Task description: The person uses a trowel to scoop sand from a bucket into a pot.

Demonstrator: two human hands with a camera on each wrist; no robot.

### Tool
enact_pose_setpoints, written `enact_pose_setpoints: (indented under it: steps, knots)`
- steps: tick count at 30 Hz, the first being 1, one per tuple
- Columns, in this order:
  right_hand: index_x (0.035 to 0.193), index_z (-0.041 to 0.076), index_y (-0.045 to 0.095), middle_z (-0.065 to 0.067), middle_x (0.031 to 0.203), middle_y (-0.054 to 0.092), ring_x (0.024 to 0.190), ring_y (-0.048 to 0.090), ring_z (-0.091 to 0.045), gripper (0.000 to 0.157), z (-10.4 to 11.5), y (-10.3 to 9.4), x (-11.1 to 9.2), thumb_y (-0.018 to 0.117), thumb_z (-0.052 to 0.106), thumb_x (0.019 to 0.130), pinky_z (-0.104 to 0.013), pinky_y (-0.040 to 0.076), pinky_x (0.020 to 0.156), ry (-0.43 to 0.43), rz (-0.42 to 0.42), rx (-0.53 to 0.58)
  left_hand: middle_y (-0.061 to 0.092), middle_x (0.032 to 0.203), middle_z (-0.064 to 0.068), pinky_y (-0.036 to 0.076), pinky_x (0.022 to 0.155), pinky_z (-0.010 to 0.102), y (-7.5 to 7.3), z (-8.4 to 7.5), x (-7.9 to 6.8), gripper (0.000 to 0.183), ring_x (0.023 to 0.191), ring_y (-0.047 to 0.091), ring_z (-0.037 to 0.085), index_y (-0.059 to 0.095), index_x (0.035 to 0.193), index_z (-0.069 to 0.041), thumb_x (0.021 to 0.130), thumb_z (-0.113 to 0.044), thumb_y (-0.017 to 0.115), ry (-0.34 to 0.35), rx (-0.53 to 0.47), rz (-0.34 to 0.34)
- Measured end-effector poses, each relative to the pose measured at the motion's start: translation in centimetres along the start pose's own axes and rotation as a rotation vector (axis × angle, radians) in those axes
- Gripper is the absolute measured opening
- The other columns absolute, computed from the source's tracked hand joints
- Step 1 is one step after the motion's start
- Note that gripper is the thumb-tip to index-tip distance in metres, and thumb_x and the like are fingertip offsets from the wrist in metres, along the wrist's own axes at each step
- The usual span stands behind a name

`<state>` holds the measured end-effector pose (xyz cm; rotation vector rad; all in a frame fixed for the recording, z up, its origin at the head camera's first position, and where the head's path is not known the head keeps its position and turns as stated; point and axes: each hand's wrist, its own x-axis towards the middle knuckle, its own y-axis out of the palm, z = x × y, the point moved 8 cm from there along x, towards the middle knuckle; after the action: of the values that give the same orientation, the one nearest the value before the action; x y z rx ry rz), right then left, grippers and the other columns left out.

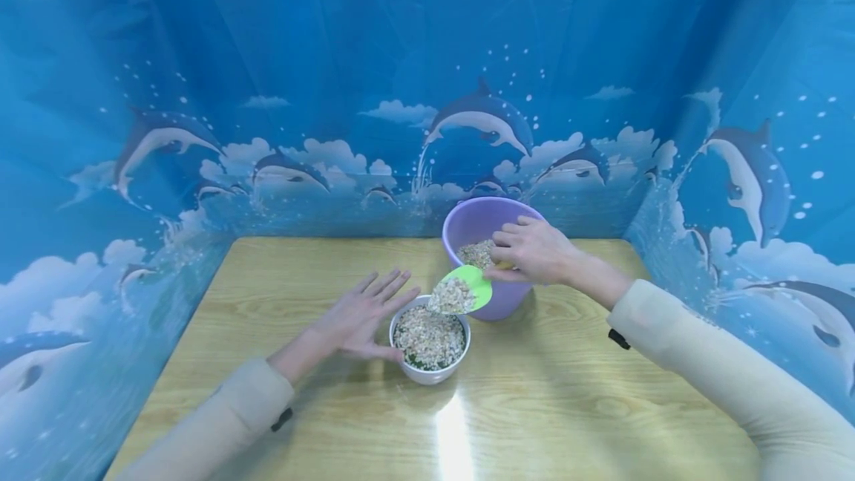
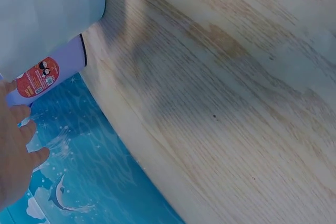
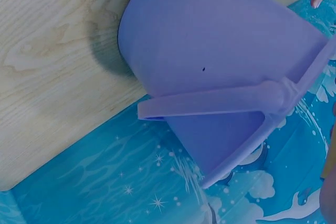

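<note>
Head view: a grain-laden, lime-green plastic scoop (image 1: pixel 480 290) was gripped by the right hand (image 1: pixel 532 250) over a round white bowl (image 1: pixel 429 377) beside the spread left hand (image 1: pixel 364 319), presumably so spills would be caught.

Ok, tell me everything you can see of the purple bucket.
The purple bucket looks like smooth plastic, wider at its rim, with a handle hanging down its side and a rounded red label. It stands upright near the far edge of the table, pale flaky grain inside. The right hand hides part of its rim; contact is unclear.
</note>
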<state>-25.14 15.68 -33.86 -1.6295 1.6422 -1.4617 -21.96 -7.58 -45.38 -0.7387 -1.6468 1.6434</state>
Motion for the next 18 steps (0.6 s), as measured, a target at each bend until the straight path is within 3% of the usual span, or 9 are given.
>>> enact_pose_setpoints:
  steps: [5,7,9,14,18]
  knots:
    - [0.080,0.023,0.069,0.008,0.078,0.064,0.069,0.050,-0.011,0.036,0.8,0.3,0.2,0.072,0.056,0.092,-0.026,0.037,0.063,-0.016,0.018,0.003,0.020,0.175,0.020,0.025,0.131,0.064,-0.1,0.0,-0.1,0.117,0.162,0.026,0.042,0.027,0.168,-0.013,0.087,-0.097,0.021,0.007,-0.012,-0.025]
    - [0.081,0.023,0.069,0.008,0.080,0.067,0.070,0.053,-0.011,0.036,1.1,0.5,0.4,0.073,0.057,0.091,-0.026,0.038,0.063,-0.029,0.024,-0.001,0.019,0.176,0.020,0.025,0.131,0.064,0.0,0.0,-0.1,0.117,0.163,0.026,0.041,0.026,0.168,-0.013,0.087,-0.098,0.017,0.005,-0.015,-0.022]
    - [0.082,0.023,0.069,0.007,0.082,0.068,0.071,0.055,-0.012,0.037,1.4,0.7,0.5,0.073,0.058,0.091,-0.026,0.039,0.063,-0.039,0.034,-0.011,0.017,0.176,0.020,0.024,0.131,0.063,0.1,0.0,-0.2,0.116,0.163,0.025,0.041,0.025,0.169,-0.014,0.088,-0.097,0.021,0.000,-0.007,-0.012]
    - [0.085,0.023,0.072,0.006,0.084,0.071,0.074,0.059,-0.012,0.038,2.0,1.0,0.9,0.074,0.060,0.090,-0.026,0.042,0.065,-0.049,0.053,-0.019,0.015,0.176,0.018,0.023,0.131,0.063,0.2,0.0,-0.3,0.110,0.164,0.022,0.040,0.023,0.169,-0.015,0.090,-0.088,0.047,-0.011,-0.005,-0.002]
    - [0.087,0.023,0.073,0.006,0.085,0.072,0.076,0.061,-0.013,0.037,2.5,1.1,1.2,0.074,0.060,0.090,-0.027,0.043,0.065,-0.056,0.052,-0.027,0.017,0.176,0.019,0.023,0.131,0.063,0.2,0.0,-0.2,0.111,0.163,0.023,0.040,0.023,0.169,-0.016,0.090,-0.090,0.044,-0.010,0.005,-0.007]
